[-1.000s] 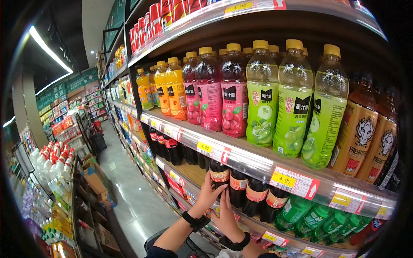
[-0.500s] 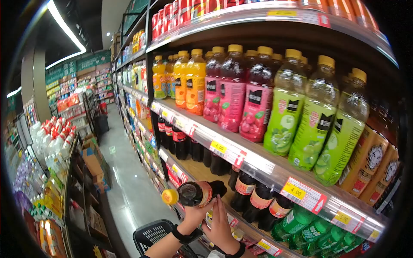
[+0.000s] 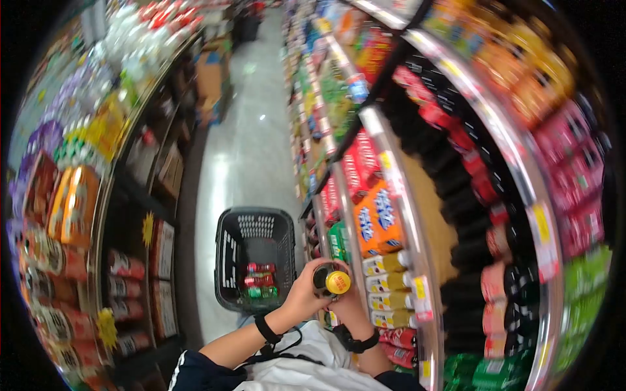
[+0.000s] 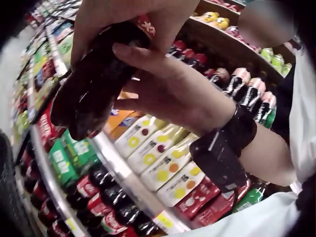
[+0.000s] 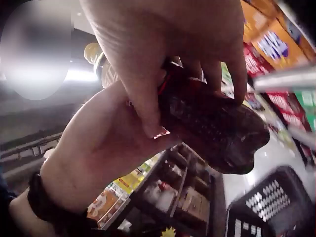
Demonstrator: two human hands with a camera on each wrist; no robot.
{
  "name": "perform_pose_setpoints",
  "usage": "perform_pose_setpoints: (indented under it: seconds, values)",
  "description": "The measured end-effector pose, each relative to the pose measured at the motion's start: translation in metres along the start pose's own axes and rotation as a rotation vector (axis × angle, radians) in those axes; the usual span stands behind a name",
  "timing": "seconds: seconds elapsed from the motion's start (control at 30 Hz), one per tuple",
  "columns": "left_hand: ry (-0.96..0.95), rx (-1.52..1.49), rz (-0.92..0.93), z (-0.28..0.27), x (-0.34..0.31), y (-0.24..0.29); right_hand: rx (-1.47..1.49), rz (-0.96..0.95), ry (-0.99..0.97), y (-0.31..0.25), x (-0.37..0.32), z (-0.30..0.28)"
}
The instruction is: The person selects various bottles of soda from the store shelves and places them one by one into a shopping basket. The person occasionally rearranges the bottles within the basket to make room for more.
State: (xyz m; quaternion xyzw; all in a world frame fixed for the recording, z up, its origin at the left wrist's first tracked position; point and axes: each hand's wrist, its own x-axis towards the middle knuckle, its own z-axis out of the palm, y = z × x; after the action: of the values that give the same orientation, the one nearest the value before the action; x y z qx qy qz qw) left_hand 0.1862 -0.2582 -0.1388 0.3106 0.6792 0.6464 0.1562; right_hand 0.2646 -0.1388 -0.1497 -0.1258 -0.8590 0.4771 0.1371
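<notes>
One dark bottle (image 3: 320, 280) sits between the person's two hands, its single yellow cap (image 3: 338, 283) turned up toward the head camera and its base jutting beyond the fingers. The left hand (image 3: 305, 291) curls round the bottle; the right hand (image 3: 350, 306) grips it from the other side, thumb opposite fingers. On the floor stands one black basket (image 3: 255, 210) holding three small drinks, two red (image 3: 261, 280) and one green (image 3: 263, 292).

- Open air lies left of the bottle (image 3: 332, 281), above the basket (image 3: 255, 212).
- Packaged items (image 3: 261, 279) (three or so) take up its near end; farther in leaves room.
- A shelf edge (image 3: 412, 241) bars the right.
</notes>
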Motion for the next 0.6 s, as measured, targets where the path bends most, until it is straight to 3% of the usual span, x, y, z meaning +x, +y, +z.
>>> perform_pose_setpoints:
  seconds: [0.13,0.2,0.23,0.27,0.4,0.47,0.53,0.6]
  values:
    - [0.021,-0.06,-0.358,-0.039,-0.028,-0.083,0.04,0.22,-0.276,0.123,-0.017,0.096]
    - [-0.018,-0.053,-0.47,-0.061,-0.043,-0.13,0.101,0.28,-0.303,0.122,-0.012,0.139]
    - [0.036,-0.057,-0.459,-0.071,-0.05,-0.153,0.357,0.409,-0.266,0.182,-0.03,0.176]
    - [0.052,-0.021,-0.466,-0.082,-0.056,-0.18,0.036,0.275,-0.38,0.163,-0.012,0.186]
    - [0.138,-0.026,-0.543,-0.113,-0.084,-0.311,-0.06,0.192,-0.526,0.251,0.001,0.286]
    - [0.283,-0.264,-0.628,-0.123,-0.104,-0.386,-0.181,0.154,-0.544,0.294,0.008,0.336]
    - [0.483,-0.29,-0.693,-0.131,-0.117,-0.453,-0.215,0.165,-0.608,0.333,0.022,0.386]
    - [0.775,-0.282,-0.848,-0.131,-0.122,-0.499,-0.235,0.026,-0.631,0.373,0.032,0.421]
